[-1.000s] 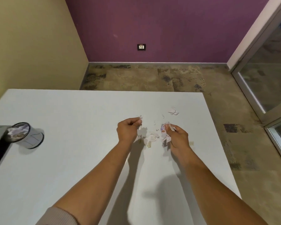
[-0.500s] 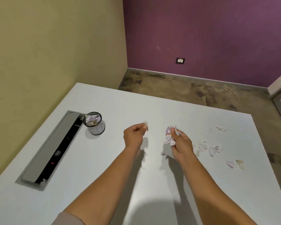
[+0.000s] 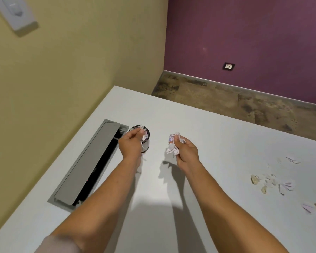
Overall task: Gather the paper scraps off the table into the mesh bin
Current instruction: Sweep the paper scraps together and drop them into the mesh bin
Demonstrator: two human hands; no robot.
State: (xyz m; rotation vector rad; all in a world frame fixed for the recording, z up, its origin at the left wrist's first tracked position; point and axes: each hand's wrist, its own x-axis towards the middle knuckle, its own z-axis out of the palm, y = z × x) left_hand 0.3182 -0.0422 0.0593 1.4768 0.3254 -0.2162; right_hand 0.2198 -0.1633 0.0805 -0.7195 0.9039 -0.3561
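Looking down from head height, the view takes in a white rectangular table [image 3: 217,128] set in the corner of a yellow wall and a purple wall. At far left, high on the yellow wall, hangs a white switch plate [image 3: 16,13]. Lower down, sunk into the table's left part, is a long grey metal cable hatch [image 3: 86,167] with its flap lifted over a dark slot. Just right of the hatch's far end stands the small round black mesh bin [image 3: 147,143], with paper already inside.

The person's left hand [image 3: 130,145] is raised directly over and in front of the bin, hiding much of it. Its thumb and forefinger pinch a small white paper scrap [image 3: 142,127] above the rim, the other fingers curled in. Right of the bin, apart from it and above the table, the right hand [image 3: 185,151] grips a crumpled bunch of white and purple-printed paper scraps [image 3: 172,146], fingers closed round it.

Further right, well apart from both hands, loose torn paper scraps [image 3: 270,181] in white, tan and pale purple lie scattered on the tabletop near its right edge. On the purple wall sits a small black-framed socket [image 3: 228,66].
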